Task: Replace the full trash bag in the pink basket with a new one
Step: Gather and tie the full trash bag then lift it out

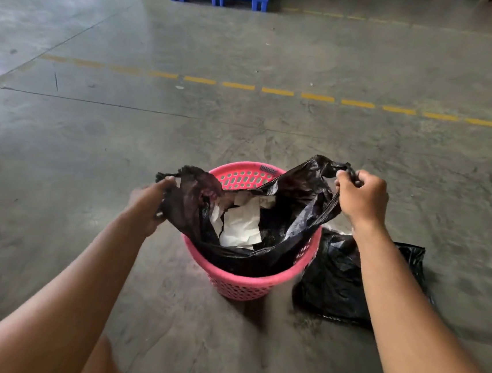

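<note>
Your left hand [150,204] and right hand [362,199] are bare, with no gloves, rings or watch visible. Back from each hand, your wrists and forearms are uncovered too, no sleeve showing down to the frame's lower edge. Your left hand is slightly blurred.

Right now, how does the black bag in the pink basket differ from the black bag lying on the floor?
The bag in the basket is open, showing white paper; the bag on the floor lies flat. The left hand and right hand grip the first; nothing touches the second. Both are glossy black plastic.
</note>
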Tool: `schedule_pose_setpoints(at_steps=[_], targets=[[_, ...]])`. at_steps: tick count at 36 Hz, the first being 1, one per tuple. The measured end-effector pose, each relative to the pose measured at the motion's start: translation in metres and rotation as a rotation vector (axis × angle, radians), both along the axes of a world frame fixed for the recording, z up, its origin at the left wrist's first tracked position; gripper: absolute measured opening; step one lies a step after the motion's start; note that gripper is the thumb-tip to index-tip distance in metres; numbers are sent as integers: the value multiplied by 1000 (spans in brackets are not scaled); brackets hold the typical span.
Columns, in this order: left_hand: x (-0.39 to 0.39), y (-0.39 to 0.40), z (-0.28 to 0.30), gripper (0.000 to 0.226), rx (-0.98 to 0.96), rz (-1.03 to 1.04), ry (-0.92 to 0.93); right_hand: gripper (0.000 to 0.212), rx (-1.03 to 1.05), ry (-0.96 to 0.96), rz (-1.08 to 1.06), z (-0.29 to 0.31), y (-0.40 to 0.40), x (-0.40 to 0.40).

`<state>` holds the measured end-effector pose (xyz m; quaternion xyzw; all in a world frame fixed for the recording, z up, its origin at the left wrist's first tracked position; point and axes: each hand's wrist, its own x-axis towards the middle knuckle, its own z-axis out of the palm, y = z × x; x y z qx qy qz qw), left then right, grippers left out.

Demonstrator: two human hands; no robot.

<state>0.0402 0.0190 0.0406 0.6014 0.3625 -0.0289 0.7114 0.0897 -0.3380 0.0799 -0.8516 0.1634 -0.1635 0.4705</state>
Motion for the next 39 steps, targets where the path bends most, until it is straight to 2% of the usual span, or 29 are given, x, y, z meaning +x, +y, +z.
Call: schedule_pose_setpoints(at_steps=[1,3,8,10,12,15,17,20,22,25,27,29,34,39], targets=[[4,1,4,14,38,24,-54,40,53,-21,23,2,0,1],[11,-3,19,18,102,45,-174,31,114,-73,98,8,4,4],[19,-21,46,28,216,7,-442,23,17,-249,364,24,30,-6],[19,-35,53,19,201,-89,-516,16,-29,-289,482,28,44,-13],[20,-50,54,19,140,-211,-566,19,24,-240,587,30,57,-21],[18,-73,52,18,41,-335,-596,25,284,-78,702,28,74,-33],[18,-85,49,19,49,-431,-640,25,352,-22,721,23,81,-40],[16,-98,41,50,68,-650,-674,30,347,8,708,12,85,-48],[18,-102,31,65,160,-785,-667,27,229,-41,695,6,84,-51],[22,-104,20,71,428,-903,-665,22,-138,-180,669,3,80,-53],[23,-107,17,62,536,-980,-693,20,-350,-253,644,4,79,-53],[20,-112,17,47,580,-1011,-691,20,-468,-276,641,7,80,-51],[14,-125,12,28,483,-918,-643,12,-373,-174,732,22,92,-45],[7,-131,9,36,212,-785,-610,5,-185,-139,756,37,101,-45]])
